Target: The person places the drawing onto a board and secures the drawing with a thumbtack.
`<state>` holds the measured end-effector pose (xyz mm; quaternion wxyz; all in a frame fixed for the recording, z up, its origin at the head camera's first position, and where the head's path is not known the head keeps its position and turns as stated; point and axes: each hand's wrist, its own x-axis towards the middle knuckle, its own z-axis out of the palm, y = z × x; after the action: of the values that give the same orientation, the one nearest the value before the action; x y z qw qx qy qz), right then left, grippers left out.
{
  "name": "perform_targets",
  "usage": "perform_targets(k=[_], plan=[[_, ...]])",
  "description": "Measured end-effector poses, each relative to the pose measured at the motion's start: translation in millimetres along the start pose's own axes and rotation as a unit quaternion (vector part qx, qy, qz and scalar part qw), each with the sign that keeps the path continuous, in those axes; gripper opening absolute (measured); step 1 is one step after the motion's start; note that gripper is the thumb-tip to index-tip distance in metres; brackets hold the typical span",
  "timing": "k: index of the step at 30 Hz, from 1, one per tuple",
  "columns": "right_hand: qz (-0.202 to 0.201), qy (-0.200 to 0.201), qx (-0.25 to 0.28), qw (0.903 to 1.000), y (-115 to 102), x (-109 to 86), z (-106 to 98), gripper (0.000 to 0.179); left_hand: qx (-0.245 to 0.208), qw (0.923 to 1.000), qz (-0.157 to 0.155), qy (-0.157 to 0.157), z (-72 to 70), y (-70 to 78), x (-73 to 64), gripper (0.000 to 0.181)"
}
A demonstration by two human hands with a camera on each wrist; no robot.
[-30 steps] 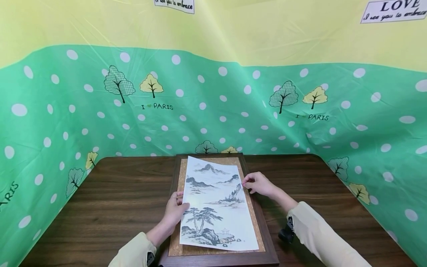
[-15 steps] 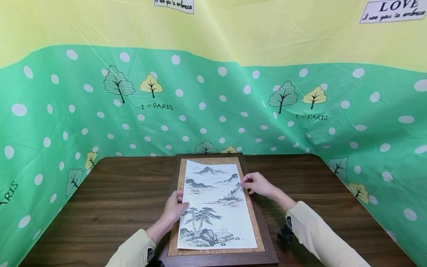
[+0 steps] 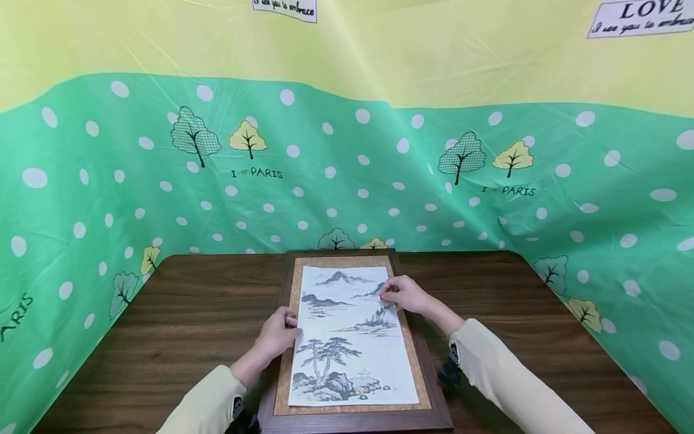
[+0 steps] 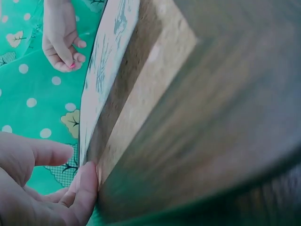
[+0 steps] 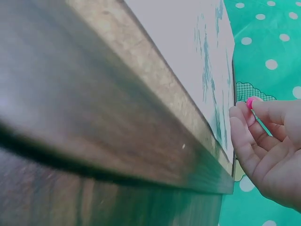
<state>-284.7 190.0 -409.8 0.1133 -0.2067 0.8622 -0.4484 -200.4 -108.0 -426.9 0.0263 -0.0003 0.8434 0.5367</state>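
Observation:
A white sheet with an ink landscape (image 3: 347, 349) lies over a framed cork board (image 3: 347, 411). My left hand (image 3: 278, 333) is at the sheet's left edge. In the left wrist view its thumb (image 4: 54, 153) stands apart from the fingers, whose tips touch the board's side. Over the sheet's upper right, my right hand (image 3: 406, 294) pinches a small pink push pin (image 5: 250, 102) between thumb and forefinger. The pin's point is hidden. Along the left edge the sheet casts a shadow on the cork.
The board's dark wooden frame (image 3: 355, 424) rests on a brown wood-grain table (image 3: 179, 337). Behind and beside the table hangs a green and yellow cloth (image 3: 336, 138) with white dots and printed trees. A black wrist device (image 3: 450, 369) sits at the right sleeve.
The sheet's raised upper left corner has come down onto the board. My right hand has moved left over the sheet with the push pin, and my left hand has drawn back slightly left.

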Motion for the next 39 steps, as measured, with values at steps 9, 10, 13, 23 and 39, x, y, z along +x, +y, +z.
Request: perform_targets(k=[9,10,13,23,39], plan=[[0.012,-0.006,0.004,0.9999,-10.2,16.7,6.9,0.017,0.112,0.9875,0.111,0.002,-18.1,-5.1,7.2,0.02],[0.016,-0.005,0.006,0.9998,-10.6,18.3,7.6,0.017,0.123,0.9851,0.12,-0.001,-21.0,-6.0,8.3,0.021],[0.03,-0.003,0.007,0.9995,-11.4,23.5,10.4,0.017,0.162,0.9762,0.144,-0.006,-30.4,-10.3,11.1,0.027],[0.023,-0.015,0.021,0.9994,-25.0,38.9,20.0,0.018,0.236,0.9562,0.167,-0.046,-57.1,-32.5,15.6,0.06],[0.06,0.004,0.064,0.9961,-16.6,65.5,38.4,0.017,0.235,0.9575,0.14,-0.091,-66.5,-43.9,14.6,0.071]])
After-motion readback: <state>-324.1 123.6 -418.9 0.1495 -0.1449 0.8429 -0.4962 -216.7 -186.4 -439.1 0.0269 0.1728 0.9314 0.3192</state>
